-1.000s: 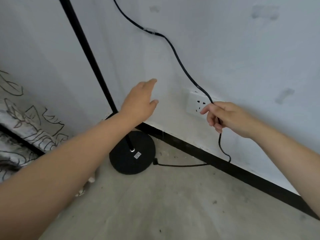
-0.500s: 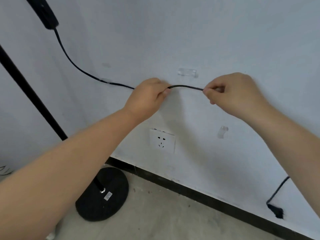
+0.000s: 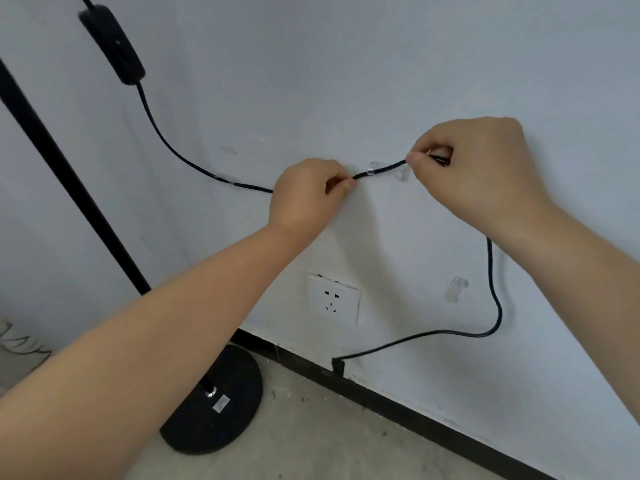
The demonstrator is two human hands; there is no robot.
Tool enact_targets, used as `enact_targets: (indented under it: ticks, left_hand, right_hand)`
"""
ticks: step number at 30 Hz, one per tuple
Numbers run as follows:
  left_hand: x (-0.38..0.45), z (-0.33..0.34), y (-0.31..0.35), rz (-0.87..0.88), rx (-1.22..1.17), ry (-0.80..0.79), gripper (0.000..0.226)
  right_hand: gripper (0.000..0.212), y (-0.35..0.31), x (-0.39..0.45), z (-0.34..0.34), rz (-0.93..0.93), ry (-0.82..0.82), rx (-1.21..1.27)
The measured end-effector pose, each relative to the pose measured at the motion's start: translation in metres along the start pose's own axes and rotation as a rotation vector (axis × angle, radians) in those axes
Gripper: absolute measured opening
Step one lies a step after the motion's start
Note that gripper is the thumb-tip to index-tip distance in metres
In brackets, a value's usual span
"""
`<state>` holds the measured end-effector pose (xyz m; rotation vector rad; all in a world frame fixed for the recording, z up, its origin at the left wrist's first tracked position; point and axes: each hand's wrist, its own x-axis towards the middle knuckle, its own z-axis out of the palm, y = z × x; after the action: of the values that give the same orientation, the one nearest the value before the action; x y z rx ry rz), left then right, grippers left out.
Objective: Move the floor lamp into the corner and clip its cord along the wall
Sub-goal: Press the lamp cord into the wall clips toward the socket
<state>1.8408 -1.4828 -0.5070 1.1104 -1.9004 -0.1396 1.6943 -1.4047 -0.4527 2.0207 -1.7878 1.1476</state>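
The floor lamp's black pole (image 3: 69, 181) rises from its round black base (image 3: 214, 410) in the corner at lower left. Its black cord (image 3: 166, 140) runs from an inline switch (image 3: 114, 46) through a clear wall clip (image 3: 227, 180). My left hand (image 3: 308, 195) pinches the cord just left of a second clear clip (image 3: 389, 168). My right hand (image 3: 474, 171) pinches it just right of that clip, the stretch between them lying across the clip. Below my right hand the cord hangs in a loop to its plug (image 3: 337, 363) by the skirting.
A white wall socket (image 3: 334, 299) sits low on the wall. An unused clear clip (image 3: 455, 289) is to its right. A black skirting board (image 3: 433, 414) runs along the concrete floor (image 3: 329, 441). Patterned fabric (image 3: 20, 344) shows at the left edge.
Both hands have lifted the cord up to the second clip, where it was below the clip before. The view has tilted up and right; the hanging loop and plug now show.
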Motion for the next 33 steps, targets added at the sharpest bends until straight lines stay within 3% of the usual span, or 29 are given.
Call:
enact_targets:
  ticks: [6,10,16,24,33]
  left_hand:
    - [0.002,-0.003,0.002,0.019,0.065,-0.022,0.015]
    - [0.000,-0.005,0.002,0.024,0.089,-0.066,0.016]
    - [0.002,-0.007,0.010,0.041,0.179,-0.038,0.018]
    - [0.001,-0.006,0.029,0.205,0.063,-0.018,0.028]
    - [-0.003,-0.006,0.026,0.253,0.044,-0.019,0.024]
  right_hand:
    - [0.018,0.001,0.006,0.000,0.023,0.008,0.011]
    - [0.017,0.003,0.006,0.005,0.024,-0.107,-0.048]
    - [0.017,0.003,0.006,0.005,0.005,-0.016,-0.096]
    - [0.020,0.012,-0.008,0.011,-0.085,0.021,-0.208]
    - [0.024,0.025,-0.029,0.014,-0.025,-0.011,-0.181]
